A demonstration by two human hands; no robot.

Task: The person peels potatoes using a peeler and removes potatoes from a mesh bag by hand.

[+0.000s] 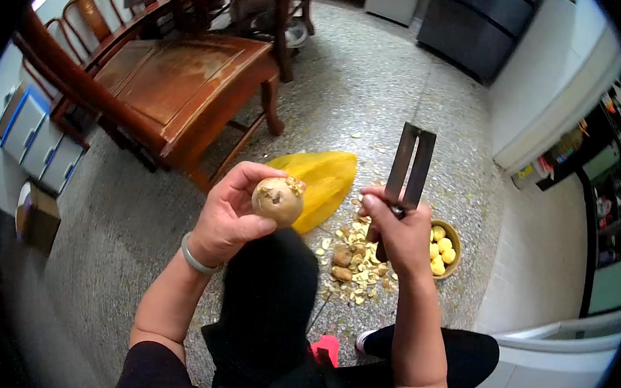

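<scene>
Peelings (360, 289) scattered on speckled floor (435, 94), with a few unpeeled potatoes (343, 256) among them. Bowl (455, 268) of peeled potatoes (448, 256) just right of the pile, partly covered by the right hand (400, 234). Yellow bag (326, 184) flat on floor beyond the left hand (225, 216), partly hidden by it. Wooden chair (181, 82) ahead on the left, dark fridge (476, 32) far back. Black-trousered knee (270, 286) sits below the left hand, blocking some floor. Left fingers and thumb clamped around a potato (276, 204), up in front of the knee, well apart from the blade; sprouted end faces camera, long axis cannot tell. Right hand closed round the handle of a slotted knife (402, 161); long axis runs away from the person, tip forward, leaning slightly right.
</scene>
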